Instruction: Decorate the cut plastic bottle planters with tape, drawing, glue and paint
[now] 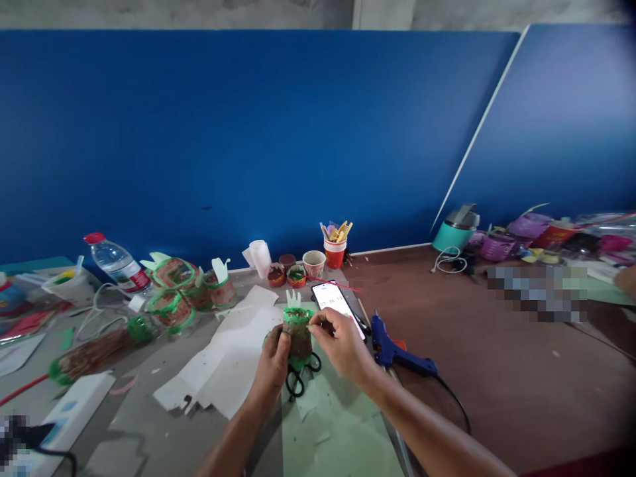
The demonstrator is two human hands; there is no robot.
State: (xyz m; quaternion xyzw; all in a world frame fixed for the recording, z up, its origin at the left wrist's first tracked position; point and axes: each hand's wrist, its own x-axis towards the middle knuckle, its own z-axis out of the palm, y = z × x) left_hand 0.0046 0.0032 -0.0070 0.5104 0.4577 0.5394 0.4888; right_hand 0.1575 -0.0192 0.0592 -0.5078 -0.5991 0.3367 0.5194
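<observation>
My left hand [277,354] is wrapped round the side of a small brown pot with a green rim [300,334], held upright above the work surface. White prongs like a fork's tines [293,299] stick up from its top. My right hand [342,341] is pinched at the pot's right edge; whatever lies between its fingertips is too small to make out. Black-handled scissors [295,384] lie beneath the pot on a pale green sheet [338,430]. Just beyond my right hand lies a phone with a lit screen [332,298].
A blue glue gun [397,351] rests to the right, its cord trailing forward. White paper [223,358] lies left, with several brown-and-green pots [171,308] and a water bottle [119,265] behind. Paper cups [314,264] line the blue partition [248,132]. Another person's hand [627,281] shows far right.
</observation>
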